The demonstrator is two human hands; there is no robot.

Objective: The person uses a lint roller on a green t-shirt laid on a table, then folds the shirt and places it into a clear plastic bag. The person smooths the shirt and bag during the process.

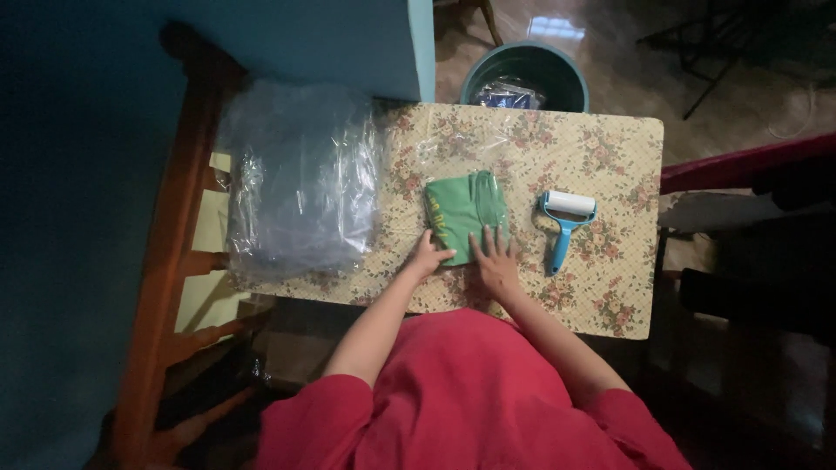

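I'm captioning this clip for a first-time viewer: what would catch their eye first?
The folded green garment at the middle of the floral tablecloth, with the left hand and right hand pressed on its near edge. Next, the blue lint roller lying right of it, and the heap of clear plastic bags on the left.

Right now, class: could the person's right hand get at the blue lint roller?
Probably yes. The right hand rests on the folded green garment, and the lint roller lies just beside it, with bare tablecloth between.
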